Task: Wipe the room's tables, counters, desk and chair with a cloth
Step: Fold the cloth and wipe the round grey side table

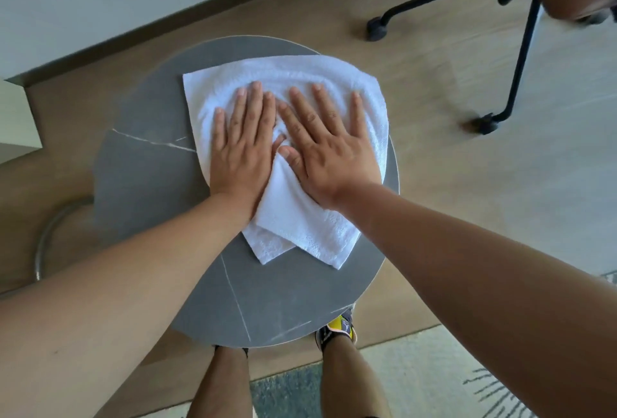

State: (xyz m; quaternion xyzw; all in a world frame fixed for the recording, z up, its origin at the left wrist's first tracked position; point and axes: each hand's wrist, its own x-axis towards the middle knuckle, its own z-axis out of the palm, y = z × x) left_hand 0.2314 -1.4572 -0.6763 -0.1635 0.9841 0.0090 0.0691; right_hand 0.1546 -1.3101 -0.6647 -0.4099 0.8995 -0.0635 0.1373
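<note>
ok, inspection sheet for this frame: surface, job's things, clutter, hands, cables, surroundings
Surface: round grey table, pale vein lines across the top.
Job's things: white cloth spread on the table, near end folded; its right edge reaches the table's rim.
Clutter: nothing seen on the table besides the cloth.
Hands: left hand and right hand both flat on the cloth, fingers straight, side by side.
Cables: nothing seen.
Surroundings: wood floor; black chair base with casters at upper right; patterned rug at the near edge; metal ring on the floor at left, partly hidden by the table.
</note>
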